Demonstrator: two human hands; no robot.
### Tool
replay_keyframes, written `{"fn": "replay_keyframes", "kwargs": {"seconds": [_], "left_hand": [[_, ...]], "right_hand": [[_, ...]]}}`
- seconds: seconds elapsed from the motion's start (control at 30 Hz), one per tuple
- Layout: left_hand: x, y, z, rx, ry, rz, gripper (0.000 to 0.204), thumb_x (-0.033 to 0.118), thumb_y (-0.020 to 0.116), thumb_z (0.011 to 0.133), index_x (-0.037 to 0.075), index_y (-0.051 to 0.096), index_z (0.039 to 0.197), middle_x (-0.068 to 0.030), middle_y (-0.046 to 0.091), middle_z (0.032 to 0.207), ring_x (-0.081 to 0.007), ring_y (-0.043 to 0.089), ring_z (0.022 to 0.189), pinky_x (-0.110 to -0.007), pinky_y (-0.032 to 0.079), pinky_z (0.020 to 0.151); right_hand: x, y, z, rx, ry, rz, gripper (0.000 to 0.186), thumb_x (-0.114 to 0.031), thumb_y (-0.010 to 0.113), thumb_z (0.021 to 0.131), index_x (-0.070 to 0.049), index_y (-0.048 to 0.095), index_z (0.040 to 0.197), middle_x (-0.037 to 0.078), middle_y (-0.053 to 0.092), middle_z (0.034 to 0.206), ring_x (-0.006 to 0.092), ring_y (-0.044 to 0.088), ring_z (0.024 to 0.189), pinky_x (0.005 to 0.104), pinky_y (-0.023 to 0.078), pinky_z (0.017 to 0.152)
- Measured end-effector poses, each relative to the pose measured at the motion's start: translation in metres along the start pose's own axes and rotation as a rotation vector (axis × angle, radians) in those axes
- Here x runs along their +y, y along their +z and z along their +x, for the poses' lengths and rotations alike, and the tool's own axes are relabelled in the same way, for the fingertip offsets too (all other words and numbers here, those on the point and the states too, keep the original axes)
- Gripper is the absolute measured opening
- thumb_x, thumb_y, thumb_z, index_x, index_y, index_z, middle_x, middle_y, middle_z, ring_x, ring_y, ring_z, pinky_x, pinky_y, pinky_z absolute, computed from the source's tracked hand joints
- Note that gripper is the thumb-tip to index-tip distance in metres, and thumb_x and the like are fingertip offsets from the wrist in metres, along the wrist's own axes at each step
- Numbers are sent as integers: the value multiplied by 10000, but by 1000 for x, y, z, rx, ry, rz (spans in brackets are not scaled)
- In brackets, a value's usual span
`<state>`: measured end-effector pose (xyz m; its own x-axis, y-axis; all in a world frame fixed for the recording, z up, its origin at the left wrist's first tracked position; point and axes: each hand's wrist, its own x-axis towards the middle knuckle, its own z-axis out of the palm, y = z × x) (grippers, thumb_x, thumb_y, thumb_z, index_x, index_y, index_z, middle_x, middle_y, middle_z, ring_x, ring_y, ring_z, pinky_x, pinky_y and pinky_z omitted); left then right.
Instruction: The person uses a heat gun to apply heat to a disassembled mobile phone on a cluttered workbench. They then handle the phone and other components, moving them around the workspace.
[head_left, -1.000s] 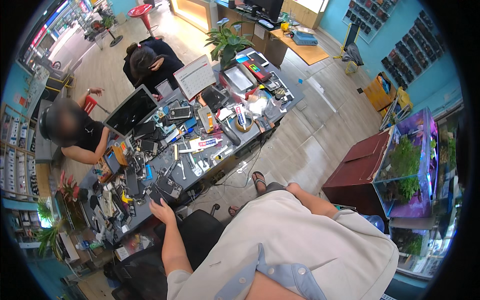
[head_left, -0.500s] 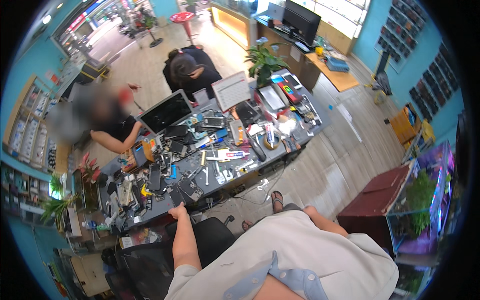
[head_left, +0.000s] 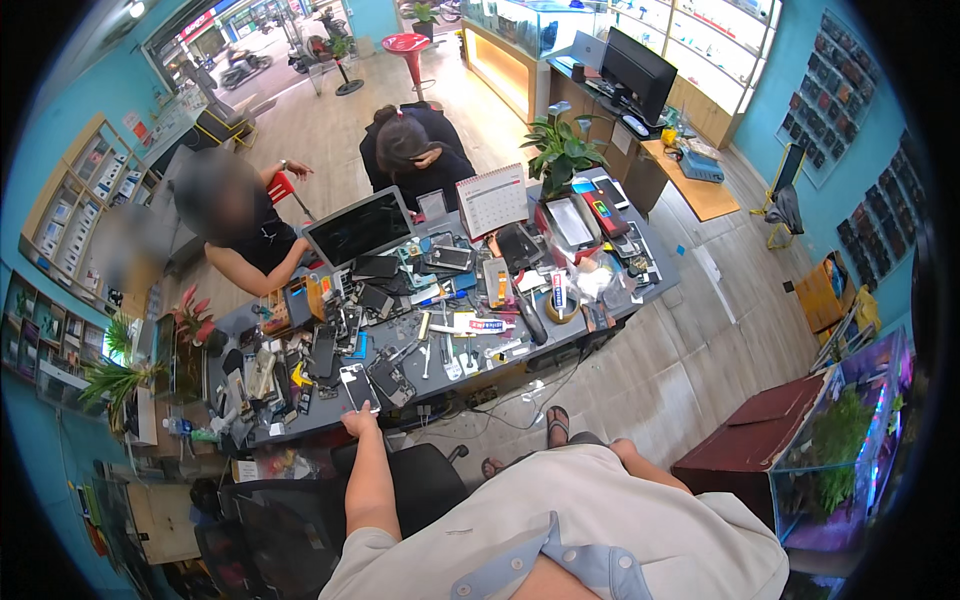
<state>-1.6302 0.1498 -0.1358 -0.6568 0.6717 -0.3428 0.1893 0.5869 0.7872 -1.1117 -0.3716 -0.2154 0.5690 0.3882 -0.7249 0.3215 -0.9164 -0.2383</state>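
My left hand reaches to the near edge of the cluttered desk. Its fingers close on the lower end of a smartphone, whose face now shows pale and bright. Just right of it lies an opened dark phone; another dark phone is on the far side. My right hand is low beside my shirt, next to my dark shorts, away from the desk. Its fingers are hidden, so whether it holds anything does not show.
Phone parts and tools crowd the grey desk. On it stand a monitor and a desk calendar. Two people sit across the desk. A black office chair is beneath my left arm; a fish tank stands at right.
The smartphone at my left hand has gone from dark to bright-faced. My view has shifted, so the desk sits further right in it. The left co-worker's raised hand shows more plainly.
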Motion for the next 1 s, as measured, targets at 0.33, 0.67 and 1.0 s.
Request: {"fn": "replay_keyframes", "kwargs": {"seconds": [0.33, 0.67, 1.0], "left_hand": [[5, -9, -1, -279, -135, -327, 560, 51, 833, 1014, -95, 565, 1484, -214, 713, 1265, -334, 803, 952, -421, 723, 671], [1, -20, -16, -316, -171, -502, 561, 44, 778, 1059, -111, 486, 1512, -219, 709, 1223, -368, 803, 996, -469, 740, 791], [8, -25, -28, -328, -180, -529, 588, 58, 768, 1070, -114, 454, 1537, -232, 700, 1250, -367, 799, 998, -466, 729, 836]], "right_hand": [[12, 9, 19, 1, -19, 12, 566, -510, 770, 883, -35, 853, 1179, 231, 814, 1263, 422, 759, 1214, 456, 586, 1043], [11, 0, 15, 4, -67, -8, 537, -506, 738, 900, -49, 858, 1154, 236, 812, 1246, 425, 760, 1208, 452, 585, 1041], [10, -2, 17, -15, -102, -39, 545, -521, 695, 918, -52, 862, 1142, 238, 799, 1274, 431, 739, 1247, 462, 571, 1074]]}}
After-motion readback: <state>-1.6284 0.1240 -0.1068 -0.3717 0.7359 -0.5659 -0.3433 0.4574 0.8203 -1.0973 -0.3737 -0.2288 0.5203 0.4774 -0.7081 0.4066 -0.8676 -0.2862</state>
